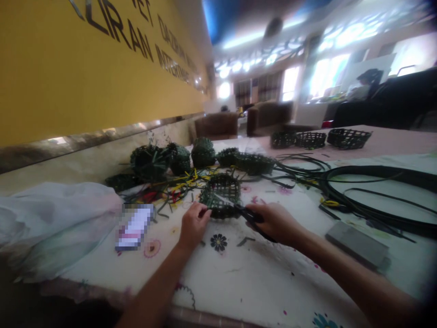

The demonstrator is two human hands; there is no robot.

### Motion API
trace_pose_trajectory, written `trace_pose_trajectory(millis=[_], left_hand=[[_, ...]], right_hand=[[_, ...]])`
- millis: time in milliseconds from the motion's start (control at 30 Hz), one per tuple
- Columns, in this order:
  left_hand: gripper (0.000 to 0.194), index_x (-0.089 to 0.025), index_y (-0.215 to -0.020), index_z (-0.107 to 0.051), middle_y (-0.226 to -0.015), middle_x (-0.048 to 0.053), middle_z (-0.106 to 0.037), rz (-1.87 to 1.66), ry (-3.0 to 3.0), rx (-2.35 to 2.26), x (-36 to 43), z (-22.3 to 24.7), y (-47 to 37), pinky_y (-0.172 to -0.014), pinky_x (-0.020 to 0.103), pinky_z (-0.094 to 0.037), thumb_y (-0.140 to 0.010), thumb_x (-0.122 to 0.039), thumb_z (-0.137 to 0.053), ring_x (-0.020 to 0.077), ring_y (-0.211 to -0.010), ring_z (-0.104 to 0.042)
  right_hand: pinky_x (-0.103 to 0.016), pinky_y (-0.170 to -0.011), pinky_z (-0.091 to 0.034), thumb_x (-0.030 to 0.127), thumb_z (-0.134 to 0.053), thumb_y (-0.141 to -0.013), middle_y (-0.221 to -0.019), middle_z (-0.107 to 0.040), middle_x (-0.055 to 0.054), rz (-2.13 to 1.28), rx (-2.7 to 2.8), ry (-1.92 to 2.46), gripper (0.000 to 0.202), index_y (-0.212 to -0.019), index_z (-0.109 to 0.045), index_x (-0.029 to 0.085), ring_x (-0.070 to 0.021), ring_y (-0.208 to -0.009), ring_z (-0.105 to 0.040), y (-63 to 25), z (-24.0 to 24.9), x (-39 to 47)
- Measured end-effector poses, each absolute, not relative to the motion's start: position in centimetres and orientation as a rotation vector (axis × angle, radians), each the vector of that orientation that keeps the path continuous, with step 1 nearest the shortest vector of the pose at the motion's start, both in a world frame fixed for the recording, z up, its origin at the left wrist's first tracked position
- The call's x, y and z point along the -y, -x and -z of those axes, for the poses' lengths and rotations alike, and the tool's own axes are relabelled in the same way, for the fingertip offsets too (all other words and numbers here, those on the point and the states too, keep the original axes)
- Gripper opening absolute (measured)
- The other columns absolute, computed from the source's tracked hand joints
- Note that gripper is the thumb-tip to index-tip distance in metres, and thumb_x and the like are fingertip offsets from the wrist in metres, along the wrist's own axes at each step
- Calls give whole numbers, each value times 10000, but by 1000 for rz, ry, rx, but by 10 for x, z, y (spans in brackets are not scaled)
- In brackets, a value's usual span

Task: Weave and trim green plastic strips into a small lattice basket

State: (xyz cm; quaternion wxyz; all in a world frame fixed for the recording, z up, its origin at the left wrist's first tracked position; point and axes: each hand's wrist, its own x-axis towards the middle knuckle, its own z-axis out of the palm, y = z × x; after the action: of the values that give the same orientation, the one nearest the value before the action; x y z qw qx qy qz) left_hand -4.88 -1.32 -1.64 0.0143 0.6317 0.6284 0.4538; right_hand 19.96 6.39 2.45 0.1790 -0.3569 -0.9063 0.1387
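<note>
A small dark green woven basket [222, 184] lies in front of me on the flowered tablecloth, its open lattice showing. At its lower left edge, my left hand [195, 223] is closed, thumb and fingers pinching the basket. My right hand [273, 222] grips the dark handles of a pair of scissors [249, 215] from the right. Their light blades point left and lie across the basket's weave. Whether a strip sits between the blades is too blurred to tell. Short green offcuts [246, 241] lie close to both hands.
Several green woven baskets [203, 152] stand behind, with three more [348, 138] at the far right. Yellow and green strips [191, 180] are scattered. A coil of dark strip [375, 171], yellow-handled tool [329, 203] and grey block [357, 243] lie right; a plastic bag [58, 218] left.
</note>
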Motion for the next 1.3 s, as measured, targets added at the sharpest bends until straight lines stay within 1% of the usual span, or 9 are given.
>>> trace_pose_trajectory(millis=[200, 367, 433, 533, 700, 833, 1000, 1133, 1300], left_hand=[[107, -188, -771, -566, -838, 30, -532, -1496, -1732, -1853, 11, 18, 51, -733, 283, -411, -821, -282, -574, 182, -809, -515], [145, -190, -720, -553, -830, 29, -532, -1527, -1618, -1787, 11, 18, 54, -749, 284, -403, -800, -307, -581, 193, -854, -519], [150, -189, -702, -547, -815, 24, -536, -1528, -1582, -1757, 10, 19, 54, -793, 291, -403, -788, -304, -593, 193, -869, -521], [161, -187, -705, -546, -786, 16, -538, -1534, -1503, -1724, 9, 22, 53, -816, 296, -401, -799, -315, -576, 184, -843, -518], [187, -180, -750, -563, -788, 18, -541, -1541, -1370, -1686, 10, 23, 51, -741, 280, -401, -805, -359, -566, 169, -782, -496], [186, -179, -717, -552, -740, 1, -520, -1545, -1296, -1689, 12, 21, 49, -708, 271, -382, -781, -348, -596, 155, -741, -476], [177, -166, -700, -575, -669, -8, -523, -1477, -1263, -1650, 15, 21, 39, -636, 265, -357, -755, -331, -612, 139, -659, -458], [174, -167, -675, -559, -672, -8, -527, -1441, -1304, -1611, 19, 17, 29, -656, 267, -362, -729, -319, -625, 141, -679, -458], [183, -173, -670, -546, -696, -4, -525, -1425, -1380, -1586, 21, 12, 25, -697, 272, -369, -741, -327, -615, 149, -721, -469]], right_hand=[[-254, -608, -400, 388, -680, -754, -764, -641, 1, -1053, 2335, 866, 409, -1111, -628, 195, -172, -694, -570, -200, -26, -66], [-213, -467, -329, 435, -735, -731, -630, -532, 47, -1655, 2297, 854, 445, -1067, -627, 163, -91, -518, -439, -197, -27, -58], [-200, -430, -326, 472, -738, -726, -615, -512, 53, -1790, 2212, 869, 442, -1010, -618, 156, -71, -476, -407, -197, -26, -56], [-184, -427, -362, 519, -745, -712, -609, -512, 49, -1921, 2136, 840, 453, -944, -604, 156, -65, -473, -427, -198, -23, -56], [-174, -423, -393, 557, -756, -697, -606, -543, 41, -2015, 2095, 862, 494, -937, -595, 156, -65, -462, -461, -199, -17, -57], [-177, -413, -403, 563, -739, -722, -573, -535, 48, -2032, 2076, 840, 471, -898, -570, 161, -63, -432, -455, -199, -13, -60], [-179, -418, -405, 586, -740, -720, -576, -528, 49, -1993, 2098, 891, 497, -925, -576, 164, -64, -443, -457, -196, -14, -56], [-179, -407, -357, 632, -743, -690, -579, -502, 54, -1913, 2104, 951, 563, -941, -585, 154, -58, -453, -419, -191, -15, -51], [-185, -420, -311, 664, -741, -676, -580, -455, 62, -1899, 2107, 842, 575, -879, -567, 155, -59, -475, -379, -191, -12, -51]])
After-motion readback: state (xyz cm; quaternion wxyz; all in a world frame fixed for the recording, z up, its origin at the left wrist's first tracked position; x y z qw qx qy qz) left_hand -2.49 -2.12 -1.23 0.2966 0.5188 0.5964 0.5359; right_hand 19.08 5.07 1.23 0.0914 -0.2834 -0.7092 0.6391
